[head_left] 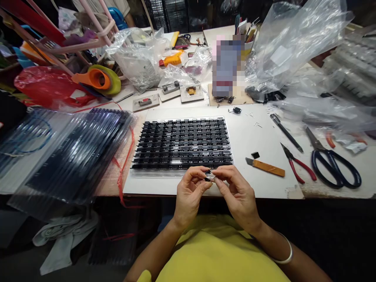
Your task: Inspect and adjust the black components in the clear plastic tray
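Note:
Both hands meet at the front edge of the table, just below a clear plastic tray (176, 172) filled with rows of small black parts (183, 143). Pinched in my left hand (190, 192) is a small black part with metal pins (208, 175), of the same look as those in the tray. The fingertips of my right hand (235, 192) close on the other side of this part. Fingers cover much of it, so its exact kind is hidden. One gap shows in the tray's front rows.
Right of the tray lie a cutter knife (268, 167), red-handled pliers (298, 162), dark-handled scissors (335, 164), a pen (286, 133) and loose pins (257, 125). Stacked trays in plastic (79, 156) stand left. Behind are small fixtures (191, 94), an orange tape dispenser (100, 80) and plastic bags (141, 62).

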{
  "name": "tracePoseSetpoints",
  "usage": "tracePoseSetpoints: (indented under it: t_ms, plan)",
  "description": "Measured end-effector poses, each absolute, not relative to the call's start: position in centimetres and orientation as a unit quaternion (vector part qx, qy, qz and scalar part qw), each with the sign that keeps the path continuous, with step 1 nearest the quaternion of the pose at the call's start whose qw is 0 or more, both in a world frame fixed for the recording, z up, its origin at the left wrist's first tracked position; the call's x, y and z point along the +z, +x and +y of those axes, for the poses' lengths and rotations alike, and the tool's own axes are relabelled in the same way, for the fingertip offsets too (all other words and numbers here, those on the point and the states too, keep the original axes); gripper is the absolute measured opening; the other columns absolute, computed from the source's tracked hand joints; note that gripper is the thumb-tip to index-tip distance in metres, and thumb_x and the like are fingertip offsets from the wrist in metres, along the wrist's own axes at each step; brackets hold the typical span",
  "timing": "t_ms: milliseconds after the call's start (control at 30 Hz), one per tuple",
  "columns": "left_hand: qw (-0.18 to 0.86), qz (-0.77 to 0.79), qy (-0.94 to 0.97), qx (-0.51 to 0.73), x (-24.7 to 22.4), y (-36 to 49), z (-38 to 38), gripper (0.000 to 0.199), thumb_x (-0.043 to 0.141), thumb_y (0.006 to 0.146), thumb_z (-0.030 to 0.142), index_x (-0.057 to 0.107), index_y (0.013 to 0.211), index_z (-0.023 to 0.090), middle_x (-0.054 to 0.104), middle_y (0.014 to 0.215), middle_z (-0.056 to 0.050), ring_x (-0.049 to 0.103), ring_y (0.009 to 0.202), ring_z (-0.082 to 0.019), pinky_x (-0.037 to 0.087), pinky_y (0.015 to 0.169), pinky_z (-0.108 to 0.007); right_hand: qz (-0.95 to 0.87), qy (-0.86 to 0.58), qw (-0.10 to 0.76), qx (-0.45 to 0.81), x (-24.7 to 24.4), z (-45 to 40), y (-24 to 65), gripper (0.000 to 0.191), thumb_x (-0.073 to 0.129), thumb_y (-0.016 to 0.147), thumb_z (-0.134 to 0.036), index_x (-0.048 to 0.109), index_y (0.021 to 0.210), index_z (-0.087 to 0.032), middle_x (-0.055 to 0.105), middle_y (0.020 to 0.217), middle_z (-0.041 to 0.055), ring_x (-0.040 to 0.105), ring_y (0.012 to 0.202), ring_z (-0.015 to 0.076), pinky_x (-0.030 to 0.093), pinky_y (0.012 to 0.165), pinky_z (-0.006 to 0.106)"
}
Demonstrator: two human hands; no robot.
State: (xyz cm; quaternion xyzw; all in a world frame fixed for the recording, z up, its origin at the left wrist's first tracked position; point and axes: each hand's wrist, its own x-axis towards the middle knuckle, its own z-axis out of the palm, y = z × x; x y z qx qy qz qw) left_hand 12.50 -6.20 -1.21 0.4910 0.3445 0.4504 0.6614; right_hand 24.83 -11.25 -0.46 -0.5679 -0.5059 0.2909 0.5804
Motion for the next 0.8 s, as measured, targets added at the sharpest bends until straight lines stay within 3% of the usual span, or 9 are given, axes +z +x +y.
tracePoseSetpoints:
  t_ms: [233,800]
  plan:
    - [0.664,0.348,0.503,0.431,-1.1,12.32,-6.02,0.014,0.069,0.077,0.014,0.06,0.085,0.02,0.061,0.1,-0.003,0.058,0.092,-0.013,0.046,0.079,-0.022,-0.535,-0.567,0.562,0.277,-0.31,-10.97,25.13,0.01,0.055,0.087,-0.011,0.059,0.088,-0.021,0.056,0.09,0.0022,0.056,0.086,0.0134,0.045,0.073,0.026]
    - [0.628,0.351,0.554,0.419,-0.73,12.28,-5.7,0.011,0.069,0.078,0.018,0.058,0.082,0.019,0.058,0.102,-0.005,0.055,0.085,-0.014,0.044,0.071,-0.024,-0.56,-0.556,0.528,0.315,0.01,-10.61,25.78,0.01,0.05,0.089,-0.012,0.054,0.086,-0.02,0.054,0.09,0.0032,0.054,0.089,0.0157,0.044,0.076,0.03]
